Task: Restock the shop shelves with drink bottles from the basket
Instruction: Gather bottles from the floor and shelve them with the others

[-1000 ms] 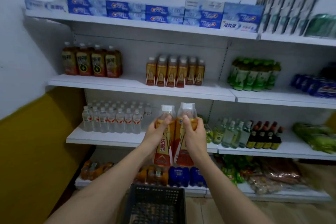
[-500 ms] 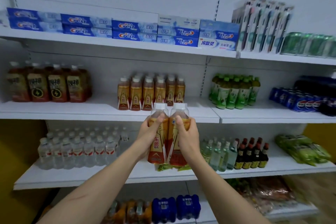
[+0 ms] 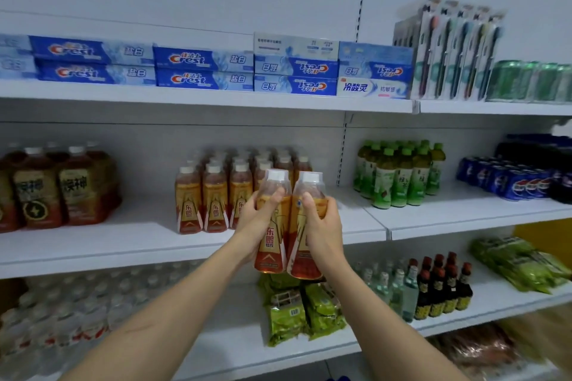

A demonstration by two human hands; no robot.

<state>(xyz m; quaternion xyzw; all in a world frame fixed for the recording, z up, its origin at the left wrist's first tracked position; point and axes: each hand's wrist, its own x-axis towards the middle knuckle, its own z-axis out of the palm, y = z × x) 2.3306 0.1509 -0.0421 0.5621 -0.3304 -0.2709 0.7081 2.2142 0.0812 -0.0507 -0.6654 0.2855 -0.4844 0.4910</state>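
I hold two orange drink bottles upright, side by side and touching, in front of the middle shelf [image 3: 130, 241]. My left hand [image 3: 257, 219] grips the left bottle [image 3: 272, 244] around its upper half. The right bottle [image 3: 305, 260] is gripped the same way by my right hand [image 3: 322, 226]. Both have clear caps and red-orange labels. Just behind them on the shelf stands a group of matching orange bottles [image 3: 213, 195] in several rows. The basket is out of view.
Large brown drink bottles [image 3: 62, 189] stand at the shelf's left, green tea bottles [image 3: 399, 173] and blue cans [image 3: 510, 179] to the right. Toothpaste boxes [image 3: 201, 68] and toothbrush packs [image 3: 455, 49] fill the top shelf. Below are water bottles [image 3: 62, 312], green packets [image 3: 297, 309] and dark bottles [image 3: 439, 288].
Both hands have lifted the two bottles from above the basket up to the middle shelf's level, close to the matching bottles. The view has tilted up, and the basket has dropped out of sight.
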